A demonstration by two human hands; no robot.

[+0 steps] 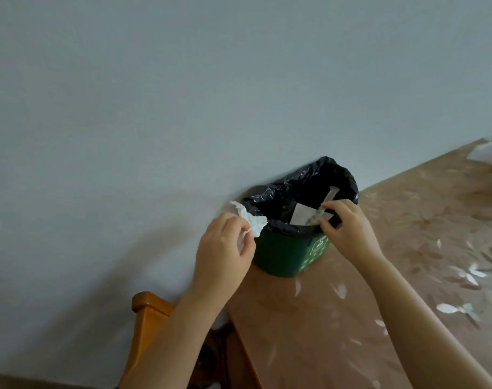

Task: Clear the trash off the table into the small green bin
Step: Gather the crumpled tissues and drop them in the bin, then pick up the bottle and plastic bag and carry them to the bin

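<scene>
The small green bin, lined with a black plastic bag, stands at the table's far corner against the wall. My left hand grips a crumpled white tissue just left of the bin's rim. My right hand hovers over the bin's near rim, its fingertips pinched on a clear wrapper. White paper scraps lie inside the bag.
The table has a tan floral cover. A wooden chair back stands at the lower left beside the table edge. White paper lies at the table's far right end. A pale wall fills the background.
</scene>
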